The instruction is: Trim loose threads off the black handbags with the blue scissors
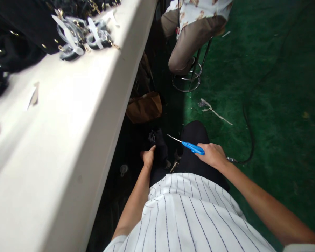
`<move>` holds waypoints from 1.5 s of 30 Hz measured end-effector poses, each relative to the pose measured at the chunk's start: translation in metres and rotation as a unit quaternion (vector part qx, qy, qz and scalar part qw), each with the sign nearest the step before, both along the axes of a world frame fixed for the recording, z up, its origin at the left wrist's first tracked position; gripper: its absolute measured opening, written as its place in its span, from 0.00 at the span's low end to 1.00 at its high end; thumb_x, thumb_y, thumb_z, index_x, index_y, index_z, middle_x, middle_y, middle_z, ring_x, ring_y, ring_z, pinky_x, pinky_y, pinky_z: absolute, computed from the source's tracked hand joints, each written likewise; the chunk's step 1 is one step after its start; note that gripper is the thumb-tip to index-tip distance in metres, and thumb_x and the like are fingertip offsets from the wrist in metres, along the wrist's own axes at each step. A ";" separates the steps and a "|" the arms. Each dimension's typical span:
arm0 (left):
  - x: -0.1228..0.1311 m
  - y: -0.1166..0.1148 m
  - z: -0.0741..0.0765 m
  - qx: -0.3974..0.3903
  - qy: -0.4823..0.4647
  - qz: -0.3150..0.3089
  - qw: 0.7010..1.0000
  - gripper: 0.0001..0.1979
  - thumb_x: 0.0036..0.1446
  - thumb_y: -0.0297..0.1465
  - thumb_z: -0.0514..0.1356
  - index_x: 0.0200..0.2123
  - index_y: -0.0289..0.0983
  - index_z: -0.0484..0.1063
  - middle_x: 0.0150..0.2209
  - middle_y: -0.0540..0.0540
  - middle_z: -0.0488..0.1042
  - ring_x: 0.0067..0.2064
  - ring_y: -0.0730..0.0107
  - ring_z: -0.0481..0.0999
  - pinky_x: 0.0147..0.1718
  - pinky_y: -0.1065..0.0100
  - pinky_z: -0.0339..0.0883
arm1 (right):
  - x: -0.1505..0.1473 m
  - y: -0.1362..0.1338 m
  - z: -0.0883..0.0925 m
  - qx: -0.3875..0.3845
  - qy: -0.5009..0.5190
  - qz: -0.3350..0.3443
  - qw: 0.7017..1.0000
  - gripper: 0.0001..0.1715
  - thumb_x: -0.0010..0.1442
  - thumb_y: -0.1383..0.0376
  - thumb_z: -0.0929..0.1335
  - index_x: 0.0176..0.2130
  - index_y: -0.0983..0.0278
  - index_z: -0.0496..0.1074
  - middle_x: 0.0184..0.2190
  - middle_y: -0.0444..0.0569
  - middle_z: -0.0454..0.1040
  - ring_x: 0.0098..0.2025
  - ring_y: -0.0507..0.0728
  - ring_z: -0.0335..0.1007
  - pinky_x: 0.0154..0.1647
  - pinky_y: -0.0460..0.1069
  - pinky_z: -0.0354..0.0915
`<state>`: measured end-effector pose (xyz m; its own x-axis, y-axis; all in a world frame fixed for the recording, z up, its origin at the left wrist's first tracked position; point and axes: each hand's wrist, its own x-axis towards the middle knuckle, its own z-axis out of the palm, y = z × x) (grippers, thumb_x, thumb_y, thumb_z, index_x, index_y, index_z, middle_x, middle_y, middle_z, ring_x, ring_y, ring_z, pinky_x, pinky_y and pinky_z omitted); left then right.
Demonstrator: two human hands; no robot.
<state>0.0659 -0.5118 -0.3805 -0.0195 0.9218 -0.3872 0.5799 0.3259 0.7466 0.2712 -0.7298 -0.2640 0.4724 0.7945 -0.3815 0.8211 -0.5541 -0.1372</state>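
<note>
The right side of the frame is being taken up by a green floor [286, 87], and the left side is being filled by a white tabletop [55, 115]. At right, a dark hose [252, 140] is being curved toward the right hand. Near the centre, beside the tabletop's edge, a dark item [161, 147] is being seen in shadow; its long axis is being directed roughly top to bottom, with its outline partly lost in the gloom.

To its right, a blue tool [193, 147] is being grasped in the right grip [212, 154]. The tool's long axis is being pointed toward the upper left, so that the dark item is being placed to the left of the right grip. The left grip [148, 155] is being held nearer, its thumb against the item's lower left; whether the hidden fingers are being clenched cannot be told.

The tool's thin metal nozzle [174, 138] is being aligned just beside the item's upper right; whether contact is being made cannot be told.
</note>
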 end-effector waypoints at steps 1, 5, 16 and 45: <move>0.000 0.001 0.000 -0.003 0.002 0.002 1.000 0.25 0.42 0.36 0.76 0.43 0.29 0.78 0.47 0.31 0.80 0.55 0.44 0.77 0.61 0.52 0.67 | -0.003 0.001 0.000 0.001 0.004 0.014 1.000 0.10 0.65 0.55 0.70 0.34 0.57 0.75 0.27 0.46 0.76 0.32 0.62 0.75 0.28 0.51 0.50; 0.000 0.003 -0.002 -0.023 0.008 0.016 1.000 0.25 0.41 0.37 0.76 0.39 0.28 0.78 0.44 0.29 0.80 0.53 0.42 0.79 0.58 0.52 0.69 | -0.012 0.003 0.002 -0.004 0.046 0.096 0.994 0.10 0.64 0.58 0.71 0.31 0.57 0.74 0.27 0.45 0.77 0.32 0.62 0.75 0.28 0.51 0.51; -0.003 0.005 0.012 -0.071 -0.091 0.060 0.992 0.26 0.46 0.32 0.74 0.49 0.29 0.76 0.51 0.34 0.79 0.55 0.52 0.78 0.57 0.58 0.72 | -0.012 0.005 0.020 -0.018 0.043 0.067 0.997 0.10 0.64 0.58 0.71 0.32 0.58 0.75 0.26 0.46 0.76 0.32 0.61 0.75 0.28 0.51 0.49; -0.029 0.014 0.025 -0.253 -0.390 0.096 0.880 0.10 0.52 0.27 0.65 0.40 0.33 0.80 0.38 0.44 0.83 0.44 0.61 0.83 0.52 0.63 0.76 | 0.021 -0.034 0.035 0.031 0.052 -0.030 0.998 0.11 0.64 0.58 0.69 0.31 0.59 0.73 0.27 0.46 0.76 0.31 0.60 0.73 0.28 0.50 0.46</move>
<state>0.0365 -0.4978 -0.3551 0.2985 0.6361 -0.7115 -0.1473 0.7673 0.6242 0.2926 -0.7642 -0.2290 0.4801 0.7896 -0.3823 0.7660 -0.5897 -0.2560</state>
